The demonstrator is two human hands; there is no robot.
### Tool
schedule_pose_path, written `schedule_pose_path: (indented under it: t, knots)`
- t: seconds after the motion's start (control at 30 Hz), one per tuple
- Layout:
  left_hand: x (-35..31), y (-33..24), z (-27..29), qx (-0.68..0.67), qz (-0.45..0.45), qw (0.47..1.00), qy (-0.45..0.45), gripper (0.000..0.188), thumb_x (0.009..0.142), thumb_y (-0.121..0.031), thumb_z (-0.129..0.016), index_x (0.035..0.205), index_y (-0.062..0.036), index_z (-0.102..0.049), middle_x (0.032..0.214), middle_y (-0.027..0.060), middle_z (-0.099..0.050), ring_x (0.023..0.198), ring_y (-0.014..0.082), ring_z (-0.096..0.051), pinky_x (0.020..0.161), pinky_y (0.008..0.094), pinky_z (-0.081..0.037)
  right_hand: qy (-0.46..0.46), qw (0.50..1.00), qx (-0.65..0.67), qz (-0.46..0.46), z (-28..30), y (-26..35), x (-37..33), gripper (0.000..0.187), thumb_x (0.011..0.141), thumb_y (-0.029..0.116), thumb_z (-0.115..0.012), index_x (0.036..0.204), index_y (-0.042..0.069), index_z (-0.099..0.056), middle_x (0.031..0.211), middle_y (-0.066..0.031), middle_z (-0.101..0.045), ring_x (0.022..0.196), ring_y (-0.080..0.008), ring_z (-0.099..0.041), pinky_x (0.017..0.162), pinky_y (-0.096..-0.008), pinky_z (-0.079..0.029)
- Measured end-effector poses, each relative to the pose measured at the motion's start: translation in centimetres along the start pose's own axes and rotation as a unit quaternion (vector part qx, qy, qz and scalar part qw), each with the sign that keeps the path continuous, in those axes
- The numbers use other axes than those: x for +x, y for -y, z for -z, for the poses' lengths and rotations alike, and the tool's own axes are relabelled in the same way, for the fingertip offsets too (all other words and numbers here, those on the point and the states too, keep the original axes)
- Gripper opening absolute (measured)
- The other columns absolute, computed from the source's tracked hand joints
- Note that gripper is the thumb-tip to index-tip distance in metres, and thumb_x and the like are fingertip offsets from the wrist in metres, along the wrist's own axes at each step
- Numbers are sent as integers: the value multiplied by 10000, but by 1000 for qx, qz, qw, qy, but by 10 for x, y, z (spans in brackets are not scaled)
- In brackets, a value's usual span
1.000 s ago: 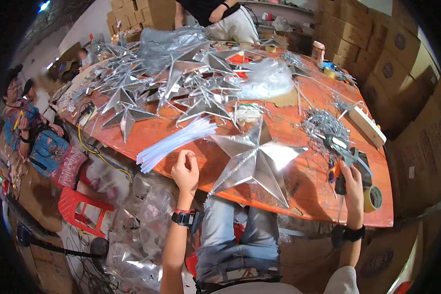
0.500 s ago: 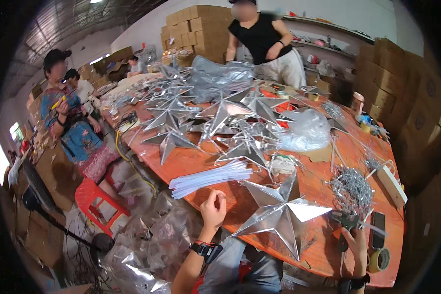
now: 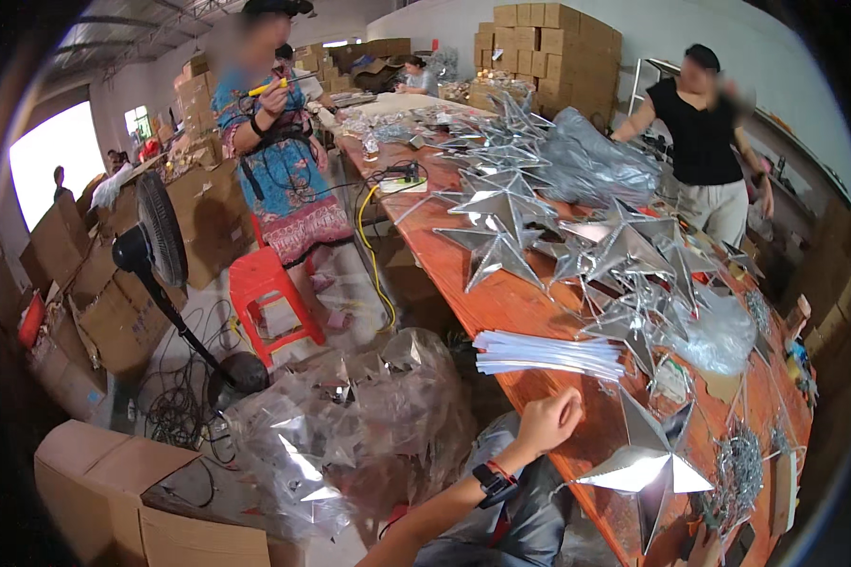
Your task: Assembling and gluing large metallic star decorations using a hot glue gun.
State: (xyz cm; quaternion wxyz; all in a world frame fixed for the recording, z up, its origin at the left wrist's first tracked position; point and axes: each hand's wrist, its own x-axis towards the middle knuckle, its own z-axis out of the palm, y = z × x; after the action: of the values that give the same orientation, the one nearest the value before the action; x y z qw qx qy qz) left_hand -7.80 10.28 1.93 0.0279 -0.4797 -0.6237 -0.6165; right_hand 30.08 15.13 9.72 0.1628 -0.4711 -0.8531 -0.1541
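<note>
My left hand (image 3: 549,421) is closed, fingers curled in, above the table edge; whatever it may pinch is hidden. Just beyond it lies a bundle of pale translucent glue sticks (image 3: 548,355). A silver five-pointed star (image 3: 645,460) rests on the orange-red table, right of my left hand. Partly cut off at the lower edge, my right hand (image 3: 698,548) is closed round a dark glue gun (image 3: 708,511), beside the star. A tangle of silver tinsel (image 3: 739,468) sits just past the gun.
More silver stars (image 3: 506,203) and clear plastic bags (image 3: 714,331) cover the table's far part. On the left are a red stool (image 3: 269,293), a standing fan (image 3: 161,231), cartons (image 3: 151,510) and a large plastic bag of silver pieces (image 3: 350,425). Co-workers stand across and at left.
My view has swung left, so the table has shifted right in the picture and the fan and cartons show more. My left hand stays closed; my right hand is now near the lower edge.
</note>
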Motion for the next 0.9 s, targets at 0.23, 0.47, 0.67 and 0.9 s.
schedule_pose_path:
  t: [0.23, 0.47, 0.67, 0.9]
  knots:
    - [2, -5, 1, -30, -13, 999, 20, 94, 799, -134, -572, 838, -89, -499, 550, 58, -511, 486, 227, -556, 428, 340, -413, -34, 998, -41, -17, 31, 24, 23, 297, 902, 209, -464, 1047, -27, -572, 934, -205, -609, 790, -320, -598, 660, -334, -477]
    - [-1, 2, -4, 10, -15, 999, 51, 127, 808, -163, -578, 858, -92, -485, 592, 39, -534, 520, 218, -568, 440, 329, -428, -63, 995, -70, -46, 48, 30, 39, 293, 901, 206, -466, 1047, -25, -572, 931, -204, -610, 789, -318, -599, 659, -334, -477]
    - [0, 1, -3, 30, -24, 998, 51, 120, 813, -164, -573, 853, -92, -486, 598, 35, -531, 512, 212, -563, 435, 326, -428, -81, 990, -83, -83, 52, 23, 38, 289, 900, 203, -467, 1047, -23, -571, 929, -204, -610, 787, -315, -600, 657, -334, -477]
    - [3, -2, -2, 28, -22, 998, 51, 116, 818, -165, -567, 852, -89, -486, 587, 40, -521, 503, 213, -558, 428, 325, -424, -97, 982, -93, -134, 57, 19, 27, 284, 899, 199, -469, 1047, -21, -571, 927, -204, -610, 785, -313, -601, 656, -334, -477]
